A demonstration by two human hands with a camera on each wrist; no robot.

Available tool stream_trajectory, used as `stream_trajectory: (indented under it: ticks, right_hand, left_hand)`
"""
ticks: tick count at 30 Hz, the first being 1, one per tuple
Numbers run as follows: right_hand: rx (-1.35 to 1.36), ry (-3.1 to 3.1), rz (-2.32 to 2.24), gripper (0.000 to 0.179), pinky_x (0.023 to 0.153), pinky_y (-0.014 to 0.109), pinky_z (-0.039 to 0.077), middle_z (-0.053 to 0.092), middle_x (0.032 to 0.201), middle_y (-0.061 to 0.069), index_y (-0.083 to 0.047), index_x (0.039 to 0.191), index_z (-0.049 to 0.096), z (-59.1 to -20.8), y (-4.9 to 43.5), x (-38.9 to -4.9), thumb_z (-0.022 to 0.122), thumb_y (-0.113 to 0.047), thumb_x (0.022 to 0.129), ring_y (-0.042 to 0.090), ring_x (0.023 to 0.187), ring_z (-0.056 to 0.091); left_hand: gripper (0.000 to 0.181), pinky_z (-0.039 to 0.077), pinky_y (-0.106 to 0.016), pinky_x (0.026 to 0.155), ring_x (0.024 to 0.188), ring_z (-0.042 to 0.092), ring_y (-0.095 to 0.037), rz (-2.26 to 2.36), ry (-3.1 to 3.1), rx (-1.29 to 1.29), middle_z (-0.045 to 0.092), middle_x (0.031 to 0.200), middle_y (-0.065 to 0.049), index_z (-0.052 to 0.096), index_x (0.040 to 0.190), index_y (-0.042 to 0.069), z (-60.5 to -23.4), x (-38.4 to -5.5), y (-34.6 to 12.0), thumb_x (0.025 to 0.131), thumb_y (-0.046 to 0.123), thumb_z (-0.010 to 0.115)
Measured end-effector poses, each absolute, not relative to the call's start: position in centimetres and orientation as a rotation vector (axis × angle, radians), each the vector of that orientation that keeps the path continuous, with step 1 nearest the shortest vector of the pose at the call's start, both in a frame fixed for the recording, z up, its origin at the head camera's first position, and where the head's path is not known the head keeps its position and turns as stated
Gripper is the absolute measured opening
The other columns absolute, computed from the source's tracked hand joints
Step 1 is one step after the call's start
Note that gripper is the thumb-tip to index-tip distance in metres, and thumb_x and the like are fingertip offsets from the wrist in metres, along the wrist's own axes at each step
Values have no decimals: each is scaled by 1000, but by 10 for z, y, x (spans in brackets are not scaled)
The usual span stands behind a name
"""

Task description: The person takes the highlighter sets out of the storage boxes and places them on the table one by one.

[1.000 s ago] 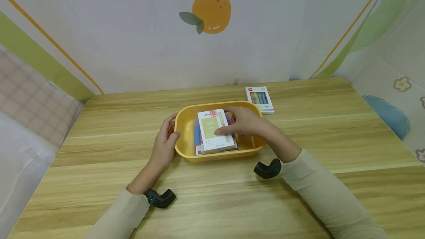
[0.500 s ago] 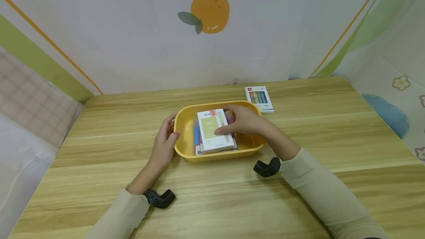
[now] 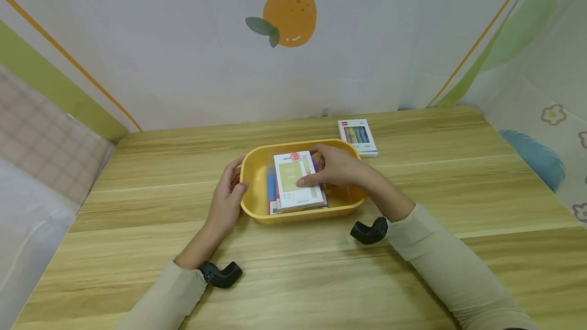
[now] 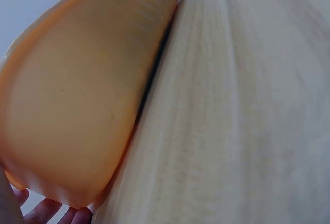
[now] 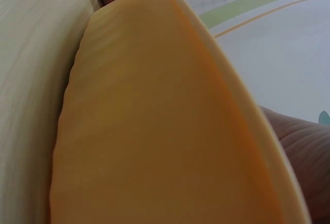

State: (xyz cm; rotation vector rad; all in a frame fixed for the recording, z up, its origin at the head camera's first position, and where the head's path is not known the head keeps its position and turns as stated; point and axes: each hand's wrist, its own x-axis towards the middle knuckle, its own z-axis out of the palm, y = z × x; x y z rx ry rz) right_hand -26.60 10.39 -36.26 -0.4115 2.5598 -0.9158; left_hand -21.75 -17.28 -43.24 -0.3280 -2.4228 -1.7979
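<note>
“Inside the yellow tray (image 3: 257, 187), what has just changed on our head view?”

“Next to nothing, as I see it from my station. Since a second ago the white box (image 3: 293, 171) has shifted by a hair at most. It's within the tray's walls, above a clear pack (image 3: 272, 190) with something blue in it; whether its full weight rests there I can't tell. I read this as a pause: the box isn't released, so its handling isn't finished.”

“And the fingers?”

“The right hand (image 3: 337, 167) has its thumb across the box's face and its fingers clamped round the right edge. The left hand (image 3: 227, 195) is clamped on the tray's left end, thumb over the rim, fingers outside; steadying it, I'd judge.”

“Do the wrist views add anything?”

“Mostly the tray's outer wall. I find the white box in neither.”

“Count for me, then.”

“One tray, one white box, two hands. One carton of coloured sticks (image 3: 357, 137) on the tabletop (image 3: 293, 274), just beyond the tray's far right corner. Under the white box, at least one clear pack; red and purple patches show too, but I can't say whether they make a second.”
</note>
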Motion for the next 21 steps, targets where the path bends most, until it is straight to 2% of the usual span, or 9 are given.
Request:
stream_trajectory:
  ticks: [21]
  right_hand:
    - [-421,2552,-919,85,60,26,43,57,93,8,-9,143,45,-361,105,-264,83,-50,78,20,73,54]
  left_hand:
    - [59,49,-14,85,122,57,-33,-1784,-2427,-324,55,144,-21,37,155,11,-434,-218,-173,97,3,42]
